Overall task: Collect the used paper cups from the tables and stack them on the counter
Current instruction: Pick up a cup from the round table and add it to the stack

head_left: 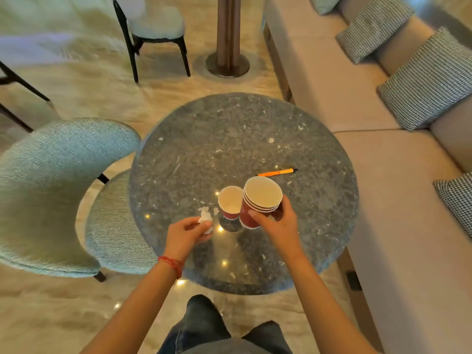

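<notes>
A round dark stone table (242, 139) fills the middle of the view. My right hand (278, 222) grips a stack of red paper cups (258, 203) with white insides, held just above the tabletop. One single red paper cup (229, 203) stands upright on the table, touching the stack's left side. My left hand (185, 235) pinches a crumpled white tissue (205, 221) near the table's front left. Small white paper scraps (204, 208) lie beside the tissue.
An orange pen (277, 172) lies on the table behind the cups. A teal upholstered chair (58, 190) stands at the left, a beige bench sofa (398, 175) with checked cushions (429, 85) at the right. Another chair (153, 29) and a table pedestal (228, 47) stand beyond.
</notes>
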Demonstrator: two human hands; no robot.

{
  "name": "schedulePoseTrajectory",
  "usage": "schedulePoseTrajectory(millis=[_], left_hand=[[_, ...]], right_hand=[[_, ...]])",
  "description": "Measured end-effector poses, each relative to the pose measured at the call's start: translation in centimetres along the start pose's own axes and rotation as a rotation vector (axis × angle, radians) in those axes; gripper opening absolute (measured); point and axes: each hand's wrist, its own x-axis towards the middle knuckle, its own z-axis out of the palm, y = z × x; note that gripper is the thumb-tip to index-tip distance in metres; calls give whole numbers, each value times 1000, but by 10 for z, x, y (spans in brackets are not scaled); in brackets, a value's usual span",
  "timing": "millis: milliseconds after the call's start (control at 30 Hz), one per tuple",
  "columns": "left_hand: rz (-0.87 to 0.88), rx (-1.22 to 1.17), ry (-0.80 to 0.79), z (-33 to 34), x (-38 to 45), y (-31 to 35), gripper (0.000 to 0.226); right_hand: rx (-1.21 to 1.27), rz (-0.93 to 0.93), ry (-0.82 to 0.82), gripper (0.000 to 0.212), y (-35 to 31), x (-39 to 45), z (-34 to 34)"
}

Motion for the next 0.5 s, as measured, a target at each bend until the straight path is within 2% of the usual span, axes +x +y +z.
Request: schedulePoseTrajectory(millis=[267,500], left_hand=[[-27,-28,4,-10,38,16,9],[-66,-88,65,-14,39,12,12]], right_hand=[[-39,11,-10,59,2,42,35],[-177,46,-53,64,20,50,45]])
